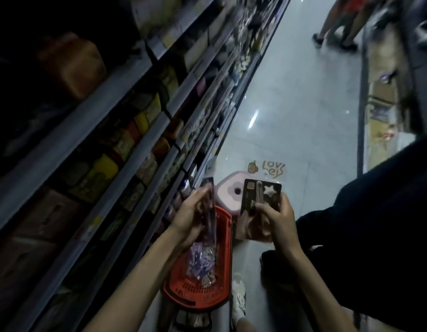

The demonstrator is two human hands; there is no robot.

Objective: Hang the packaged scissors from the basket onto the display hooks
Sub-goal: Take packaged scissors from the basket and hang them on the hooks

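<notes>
basket: red, on the floor under the left grip, clear packets inside.
left grip: fingers curled round a thin pack, seen edge-on and blurred.
right grip: clamped on a dark scissors card, just beside the left grip.
shelves: left of both, dim.

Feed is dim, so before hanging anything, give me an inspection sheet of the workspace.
Surface: glossy pale floor, red plastic basket standing on it.
Job's things: dark scissors card with a star, held up; thin package seen edge-on, contents blurred; loose clear packets in the basket.
Clutter: pink rounded plastic object behind the basket.
Hands: left hand grips the thin package, right hand the dark card.
Cables: nothing seen.
Surroundings: dark stocked shelves on the left; hooks not discernible; bystanders' legs far down the aisle.
</notes>
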